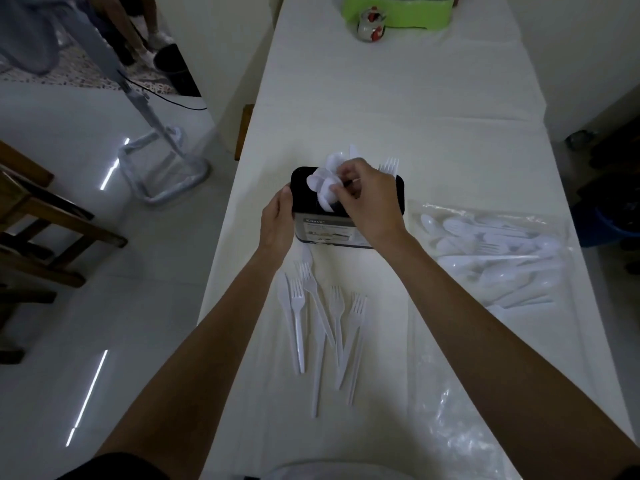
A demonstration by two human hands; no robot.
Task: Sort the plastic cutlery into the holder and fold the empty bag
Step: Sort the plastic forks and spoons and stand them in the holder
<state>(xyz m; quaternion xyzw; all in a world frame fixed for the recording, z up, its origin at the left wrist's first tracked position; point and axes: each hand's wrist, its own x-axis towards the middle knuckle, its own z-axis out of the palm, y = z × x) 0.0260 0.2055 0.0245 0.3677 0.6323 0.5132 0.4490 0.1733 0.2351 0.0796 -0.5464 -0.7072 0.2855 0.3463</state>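
The left hand (277,226) grips the side of the black holder (396,194) on the table (381,98). The right hand (370,202) pinches spoons (320,181) standing in it. Forks (322,306) lie just in front, and the bag (491,258) is to the right.

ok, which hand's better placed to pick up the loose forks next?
Left, probably. The left hand only holds the holder by its left end, close to the loose forks on the table. The right hand is busy pinching spoons at the holder's top.

a white-clothed table (415,116) bears a black holder (395,197), loose forks (323,323), a clear cutlery bag (491,258) and a green tray (398,12).
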